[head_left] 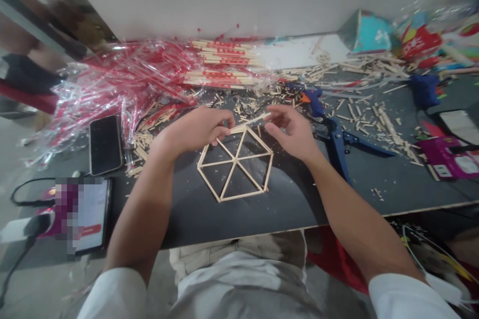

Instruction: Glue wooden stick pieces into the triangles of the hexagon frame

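Note:
A flat hexagon frame of thin wooden sticks [247,156], with spokes meeting in its middle, lies on the dark tabletop [295,209]. My left hand [204,127] is closed at its upper left corner, thumb and fingers pinching a stick there and hiding that corner. Another thin wooden stick [254,120] slants from beside those fingertips, above the far edge of the frame, up to my right hand [292,129]. The right fingertips are curled at that stick's far end, with the thumb a little below it.
Blue cutting pliers [339,147] and a blue glue gun [313,102] lie to the right among cut stick pieces. Behind are bundled sticks [224,55] and crumpled red-and-clear plastic wrapping [130,70]. At left are a dark phone [106,144] and a second, lit phone [92,214].

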A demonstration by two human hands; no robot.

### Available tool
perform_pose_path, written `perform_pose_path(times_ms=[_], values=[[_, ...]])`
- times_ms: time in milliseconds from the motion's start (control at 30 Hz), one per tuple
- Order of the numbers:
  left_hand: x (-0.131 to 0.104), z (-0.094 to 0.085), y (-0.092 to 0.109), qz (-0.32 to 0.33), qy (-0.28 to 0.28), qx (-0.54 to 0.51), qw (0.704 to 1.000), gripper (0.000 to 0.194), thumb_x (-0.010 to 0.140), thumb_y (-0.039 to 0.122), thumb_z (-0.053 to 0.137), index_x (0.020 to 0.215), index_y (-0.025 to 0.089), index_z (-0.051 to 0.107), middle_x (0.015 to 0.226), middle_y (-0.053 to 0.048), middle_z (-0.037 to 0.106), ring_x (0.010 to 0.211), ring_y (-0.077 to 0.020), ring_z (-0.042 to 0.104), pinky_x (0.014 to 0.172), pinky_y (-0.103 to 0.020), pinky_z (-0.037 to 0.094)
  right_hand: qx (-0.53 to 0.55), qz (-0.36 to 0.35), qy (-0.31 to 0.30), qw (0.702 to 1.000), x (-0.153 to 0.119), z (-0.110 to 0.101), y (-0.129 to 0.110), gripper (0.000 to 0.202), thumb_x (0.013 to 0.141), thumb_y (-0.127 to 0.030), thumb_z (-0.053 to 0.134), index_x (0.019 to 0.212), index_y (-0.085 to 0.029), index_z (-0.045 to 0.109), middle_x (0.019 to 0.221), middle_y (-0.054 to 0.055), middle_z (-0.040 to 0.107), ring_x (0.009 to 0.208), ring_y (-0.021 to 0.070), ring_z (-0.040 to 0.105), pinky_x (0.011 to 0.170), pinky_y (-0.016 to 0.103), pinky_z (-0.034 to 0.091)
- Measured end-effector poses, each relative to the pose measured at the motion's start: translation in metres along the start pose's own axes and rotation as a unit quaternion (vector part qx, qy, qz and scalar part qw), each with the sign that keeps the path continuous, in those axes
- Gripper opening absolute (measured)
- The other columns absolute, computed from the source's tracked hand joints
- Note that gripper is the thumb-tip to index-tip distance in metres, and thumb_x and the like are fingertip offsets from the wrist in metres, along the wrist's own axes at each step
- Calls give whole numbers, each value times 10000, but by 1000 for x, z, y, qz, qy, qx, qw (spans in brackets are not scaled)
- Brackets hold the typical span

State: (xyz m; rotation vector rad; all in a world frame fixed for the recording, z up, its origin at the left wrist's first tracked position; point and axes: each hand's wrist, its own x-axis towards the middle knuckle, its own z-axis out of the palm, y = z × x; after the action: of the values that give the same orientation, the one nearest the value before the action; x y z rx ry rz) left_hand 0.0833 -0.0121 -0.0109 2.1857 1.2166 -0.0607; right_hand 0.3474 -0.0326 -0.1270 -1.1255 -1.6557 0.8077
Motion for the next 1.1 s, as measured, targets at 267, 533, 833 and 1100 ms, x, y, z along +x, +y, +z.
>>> perform_pose_path(times_ms=[267,533,833,1100], values=[[9,11,0,64,22,-9,998,231,989,280,510,1095,208,702,803,4,759,660,-156,698,727,-279,474,129,58,-12,990,1,-3,-4,360,873,-596,798,902,-246,716,677,-24,670,539,102,577,527,263,497],[5,0,-13,16,43,70,996,338,1028,317,424,1081,181,728,874,-55,754,767,-190,673,753,-294,454,124,70,87,986,8,-15,14,330,884,-574,790,879,-268,668,673,-27,611,545,121,561,504,278,448],[14,17,-23,5,89,87,992,299,1030,302,448,1086,219,729,948,-63,752,836,-212,674,861,-327,488,-203,-57,106,972,2,-10,-1,171,975,-388,620,903,-254,697,945,100,755,923,300,708,919,524,568],[9,14,-19,-3,95,89,992,298,1030,297,462,1120,210,732,1019,-83,772,944,-244,700,927,-361,501,-72,-181,-95,976,-54,8,-113,342,959,-375,617,1291,-439,672,1094,45,742,863,243,723,769,461,647]])
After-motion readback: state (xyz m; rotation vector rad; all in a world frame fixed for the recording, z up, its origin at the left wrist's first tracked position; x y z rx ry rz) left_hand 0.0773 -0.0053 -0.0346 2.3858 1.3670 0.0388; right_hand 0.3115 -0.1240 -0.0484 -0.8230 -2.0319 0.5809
